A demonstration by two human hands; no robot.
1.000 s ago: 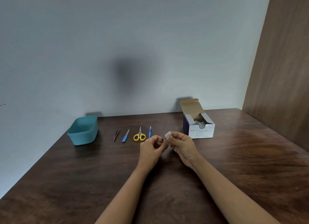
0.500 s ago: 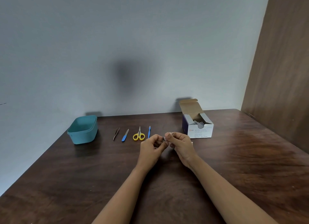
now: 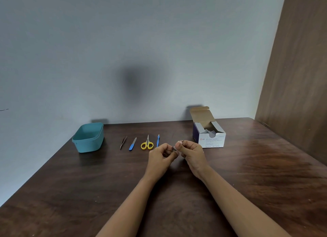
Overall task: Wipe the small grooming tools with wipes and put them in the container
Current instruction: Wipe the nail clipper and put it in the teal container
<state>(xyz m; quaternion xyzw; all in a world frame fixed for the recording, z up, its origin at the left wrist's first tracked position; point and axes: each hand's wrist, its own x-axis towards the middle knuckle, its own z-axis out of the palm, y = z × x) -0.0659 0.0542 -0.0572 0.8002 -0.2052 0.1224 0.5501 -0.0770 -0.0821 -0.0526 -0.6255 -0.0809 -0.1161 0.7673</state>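
My left hand [image 3: 161,156] pinches a small metal grooming tool [image 3: 174,149] above the table's middle. My right hand [image 3: 192,152] meets it from the right, its fingers pinching a small wipe [image 3: 180,142] against the tool; most of the wipe is hidden. On the table behind lie tweezers [image 3: 123,142], a blue-handled file [image 3: 132,144], yellow-handled scissors [image 3: 147,143] and a thin blue tool [image 3: 158,140] in a row. A teal container [image 3: 88,137] stands at the far left, and nothing shows inside it.
An open white box of alcohol swabs [image 3: 210,135] stands at the back right, just beyond my right hand. The dark wooden table [image 3: 265,174] meets a grey wall at the back and a brown panel on the right.
Both hands stay together at the same spot. The white wipe that showed above my right fingers a second ago is now mostly hidden between them.
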